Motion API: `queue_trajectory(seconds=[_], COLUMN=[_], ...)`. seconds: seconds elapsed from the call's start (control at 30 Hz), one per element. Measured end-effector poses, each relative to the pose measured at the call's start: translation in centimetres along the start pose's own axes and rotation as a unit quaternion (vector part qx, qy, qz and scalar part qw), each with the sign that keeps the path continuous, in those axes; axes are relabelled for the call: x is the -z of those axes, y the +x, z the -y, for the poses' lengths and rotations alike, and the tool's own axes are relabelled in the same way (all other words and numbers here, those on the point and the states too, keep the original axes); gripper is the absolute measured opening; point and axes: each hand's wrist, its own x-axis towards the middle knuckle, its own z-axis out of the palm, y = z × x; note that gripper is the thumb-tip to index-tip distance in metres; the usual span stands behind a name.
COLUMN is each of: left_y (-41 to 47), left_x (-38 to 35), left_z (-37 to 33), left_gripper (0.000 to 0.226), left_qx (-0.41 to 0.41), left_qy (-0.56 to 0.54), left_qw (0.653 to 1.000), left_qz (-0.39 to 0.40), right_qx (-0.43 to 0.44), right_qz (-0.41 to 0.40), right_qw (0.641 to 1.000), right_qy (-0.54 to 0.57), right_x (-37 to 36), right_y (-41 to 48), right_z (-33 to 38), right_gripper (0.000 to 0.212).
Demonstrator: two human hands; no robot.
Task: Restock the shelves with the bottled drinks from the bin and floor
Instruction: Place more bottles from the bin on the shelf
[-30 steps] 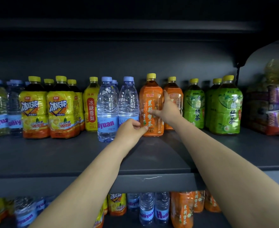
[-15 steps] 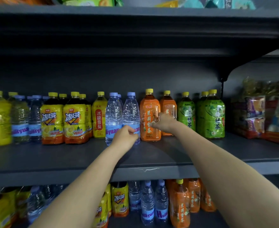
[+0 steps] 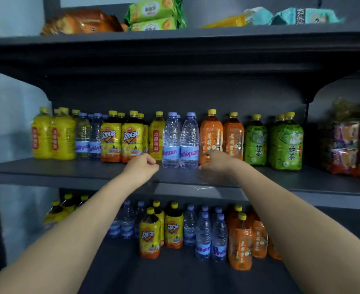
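Note:
The middle shelf (image 3: pixel 73 169) holds a row of upright bottles: yellow pear drinks, water, iced tea (image 3: pixel 132 137), two water bottles (image 3: pixel 180 143), two orange jasmine tea bottles (image 3: pixel 210 134) and green tea bottles (image 3: pixel 286 141). My left hand (image 3: pixel 141 167) hovers in front of the shelf left of the water bottles, fingers curled, holding nothing. My right hand (image 3: pixel 216 163), blurred, sits low in front of the front orange tea bottle, with its fingertips at the bottle's base and no grip on it.
The lower shelf (image 3: pixel 174 272) carries more iced tea, water and orange tea bottles. Snack packs (image 3: pixel 153 15) lie on the top shelf and more snack packs (image 3: pixel 344 145) stand at the right of the middle shelf. A bracket (image 3: pixel 306 96) hangs at the upper right.
My right hand has let go of the front orange tea bottle and drawn back and down. My left hand has moved left, away from the water bottles. The view has pulled back.

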Motion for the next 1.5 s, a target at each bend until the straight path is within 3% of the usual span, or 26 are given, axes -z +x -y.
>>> queue_trajectory(seconds=[0.2, 0.43, 0.67, 0.83, 1.17, 1.3, 1.5], left_y=[-7.5, -19.9, -32.8, -42.2, -60.2, -66.0, -71.9], left_x=[3.3, 6.7, 13.6, 18.8, 24.0, 24.6, 24.3], left_z=[0.7, 0.9, 2.4, 3.7, 5.7, 7.1, 10.3], left_gripper=[0.024, 0.03, 0.031, 0.034, 0.052, 0.054, 0.052], left_qx=[0.051, 0.142, 0.248, 0.321, 0.462, 0.514, 0.556], left_qy=[0.091, 0.229, 0.356, 0.431, 0.435, 0.425, 0.378], left_qw=[0.994, 0.962, 0.901, 0.843, 0.773, 0.745, 0.74], left_qz=[-0.045, -0.055, -0.023, -0.017, -0.005, -0.012, -0.012], right_qx=[0.096, 0.228, 0.312, 0.361, 0.442, 0.473, 0.492], right_qz=[0.03, 0.099, 0.156, 0.2, 0.286, 0.322, 0.362], right_qw=[0.995, 0.969, 0.936, 0.909, 0.849, 0.82, 0.792], right_qy=[-0.017, -0.006, 0.033, 0.048, 0.039, 0.031, 0.008], right_x=[-0.9, -3.8, -7.2, -10.7, -17.9, -21.1, -25.8], right_y=[-4.5, -11.2, -19.2, -25.9, -41.4, -46.5, -51.2], right_z=[1.5, 4.9, 12.4, 18.4, 29.3, 31.8, 34.4], right_gripper=[0.064, 0.069, 0.058, 0.064, 0.062, 0.072, 0.071])
